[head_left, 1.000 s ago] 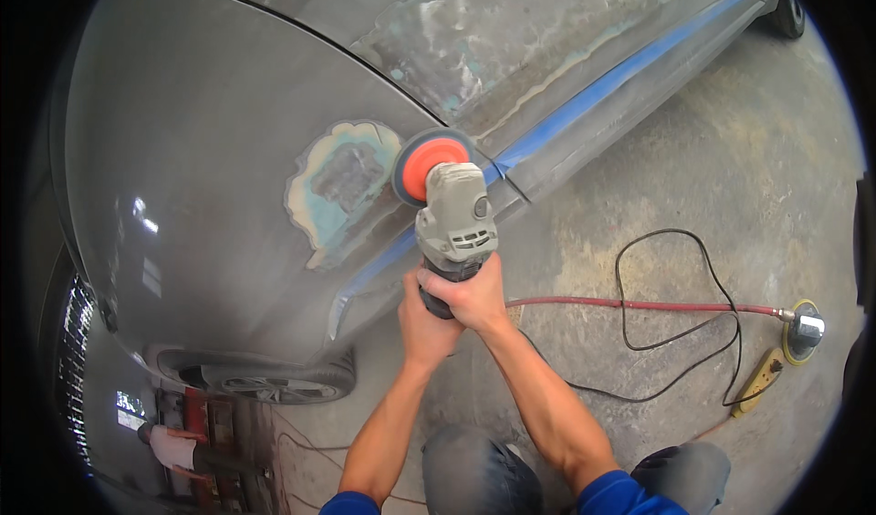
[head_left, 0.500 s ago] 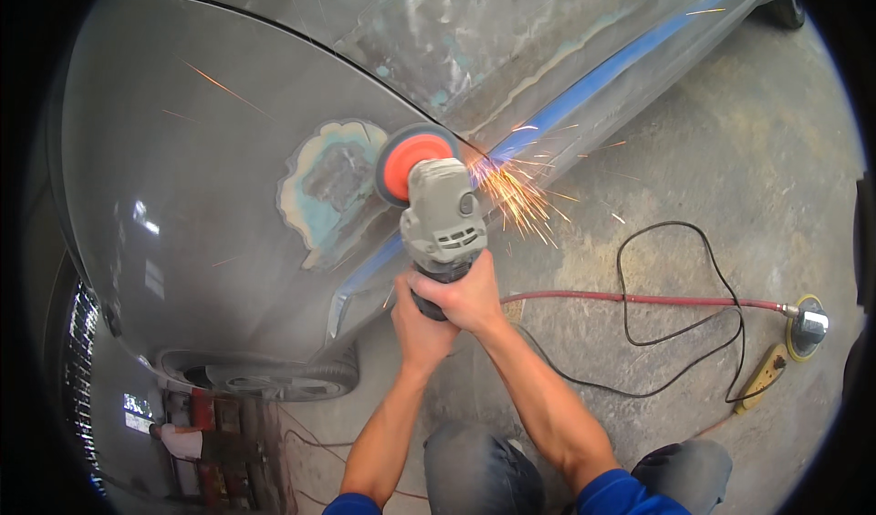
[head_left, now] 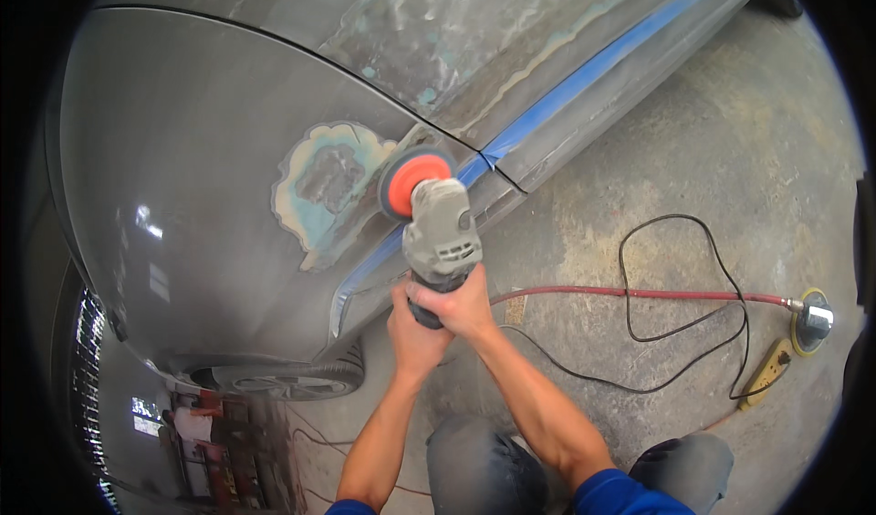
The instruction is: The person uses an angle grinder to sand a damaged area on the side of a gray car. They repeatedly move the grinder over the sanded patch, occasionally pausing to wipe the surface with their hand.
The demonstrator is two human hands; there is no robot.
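Observation:
Both my hands are wrapped round the black handle of a grey angle grinder (head_left: pixel 444 232), which carries a red pad with a dark-rimmed disc (head_left: pixel 416 185). My left hand (head_left: pixel 415 340) grips the handle's rear from the left. Nearer the grinder's body, my right hand (head_left: pixel 464 303) closes on it, thumb crossing over the top. Beyond lies a grey car panel (head_left: pixel 201 205), where the disc is at the lower body beside a sanded patch (head_left: pixel 315 187) with pale and bluish rings. Whether the disc touches the metal, I cannot tell. Blue tape (head_left: pixel 593 72) runs along the sill.
A red hose (head_left: pixel 584 291) crosses the concrete floor to a round sander (head_left: pixel 812 322) at the right. Near it lie a yellow power strip (head_left: pixel 766 374) and a looped black cord (head_left: pixel 639 337). The car's wheel (head_left: pixel 297 380) is at lower left; another person (head_left: pixel 193 423) is beyond it.
The orange sparks that flew right from the disc are gone. The grinder and its disc have shifted slightly toward me, uncovering more of the panel seam. Both hands keep their grip.

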